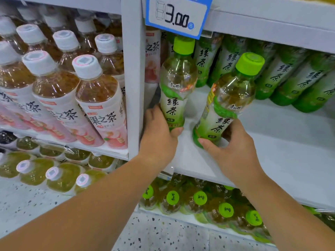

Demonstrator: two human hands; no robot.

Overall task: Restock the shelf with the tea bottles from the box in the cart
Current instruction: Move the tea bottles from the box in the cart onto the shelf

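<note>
Two green tea bottles with lime caps stand on the white shelf [272, 142]. My left hand [159, 136] grips the base of the left bottle [176, 84], which stands close to the shelf's left upright. My right hand [233, 151] holds the lower part of the right bottle [230, 100], which tilts to the right. A row of several more green tea bottles [282, 77] stands at the back of the same shelf. The cart and the box are out of view.
A white upright [133, 78] splits the shelving. Left of it stand peach tea bottles [97, 98] with white caps. A blue price tag [178, 15] hangs above. Lower shelves hold more green-capped bottles [199, 198]. Speckled floor [163, 232] lies below.
</note>
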